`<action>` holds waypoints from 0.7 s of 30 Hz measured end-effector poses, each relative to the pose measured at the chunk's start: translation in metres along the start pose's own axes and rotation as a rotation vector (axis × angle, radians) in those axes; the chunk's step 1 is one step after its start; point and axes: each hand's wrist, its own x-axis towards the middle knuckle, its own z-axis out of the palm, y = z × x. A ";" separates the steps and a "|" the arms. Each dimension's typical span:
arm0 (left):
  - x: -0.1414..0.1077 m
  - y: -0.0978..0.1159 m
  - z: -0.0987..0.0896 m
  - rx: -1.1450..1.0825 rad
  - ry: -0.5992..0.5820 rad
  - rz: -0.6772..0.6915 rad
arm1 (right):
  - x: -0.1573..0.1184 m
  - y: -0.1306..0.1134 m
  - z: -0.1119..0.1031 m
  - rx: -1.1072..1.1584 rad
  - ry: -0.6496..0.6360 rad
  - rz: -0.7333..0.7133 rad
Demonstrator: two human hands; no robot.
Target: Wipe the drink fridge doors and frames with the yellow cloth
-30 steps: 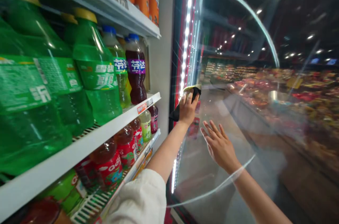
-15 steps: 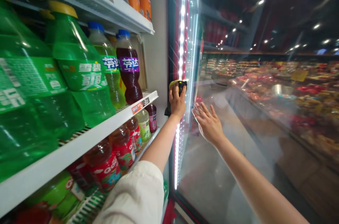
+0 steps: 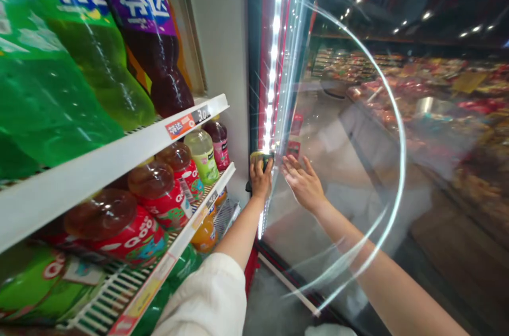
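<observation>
Left hand: in the head view, my only feed, I see its fingers curled over a cloth, holding it snugly.
Cloth: yellow and dark, mostly hidden under those fingers, at the light strip beside the glass door – whether it presses on the strip or the frame, I cannot tell.
Right hand: holding nothing that I can see, fingers extended and close together, just beside the left hand and in front of the glass; I can't make out whether it touches.
White sleeve: around my left arm, low in the picture.
Upper shelf: a dark bottle with a purple label stands beside a yellow-green bottle, with an orange price tag on the front edge.
Lower shelf: red-labelled bottles in a row, then a pale green bottle nearer the cabinet wall.
Beyond the glass: colourful goods – blurred, well apart from both hands.
</observation>
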 end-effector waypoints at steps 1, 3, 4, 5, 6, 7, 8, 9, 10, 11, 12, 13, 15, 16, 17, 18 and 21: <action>-0.011 -0.003 0.006 -0.009 -0.019 -0.028 | -0.005 -0.001 0.004 0.003 -0.013 0.003; -0.033 -0.008 0.016 -0.032 -0.058 -0.087 | -0.015 -0.001 0.010 0.009 -0.033 0.011; -0.045 -0.010 0.021 -0.045 -0.079 -0.117 | -0.020 -0.002 0.012 0.011 -0.041 0.016; -0.056 -0.012 0.024 -0.060 -0.099 -0.149 | -0.025 -0.002 0.014 0.011 -0.050 0.018; -0.068 -0.014 0.028 -0.078 -0.119 -0.182 | -0.029 -0.002 0.016 0.012 -0.060 0.018; -0.080 -0.014 0.030 -0.097 -0.137 -0.217 | -0.033 -0.002 0.016 0.013 -0.071 0.015; -0.090 -0.014 0.032 -0.117 -0.153 -0.253 | -0.037 -0.001 0.016 0.014 -0.080 0.011; -0.100 -0.013 0.033 -0.139 -0.165 -0.288 | -0.041 -0.001 0.016 0.014 -0.088 0.006; -0.108 -0.011 0.034 -0.162 -0.173 -0.323 | -0.044 0.000 0.015 0.014 -0.092 0.001; -0.114 -0.008 0.034 -0.186 -0.176 -0.355 | -0.046 0.000 0.014 0.012 -0.094 -0.002; -0.117 -0.003 0.035 -0.210 -0.175 -0.384 | -0.049 0.001 0.012 0.007 -0.095 -0.004; -0.119 0.004 0.037 -0.235 -0.169 -0.411 | -0.051 0.002 0.010 0.002 -0.096 -0.006; -0.118 0.022 0.040 -0.282 -0.147 -0.456 | -0.057 0.002 0.005 -0.007 -0.107 -0.008; -0.118 0.034 0.042 -0.304 -0.134 -0.476 | -0.060 0.002 0.001 -0.011 -0.116 -0.009; -0.118 0.046 0.044 -0.327 -0.124 -0.494 | -0.064 0.002 -0.002 -0.015 -0.123 -0.008; -0.119 0.059 0.046 -0.350 -0.116 -0.511 | -0.069 0.001 -0.005 -0.021 -0.128 -0.004; -0.126 0.095 0.047 -0.420 -0.112 -0.555 | -0.091 -0.001 -0.012 -0.054 -0.124 0.026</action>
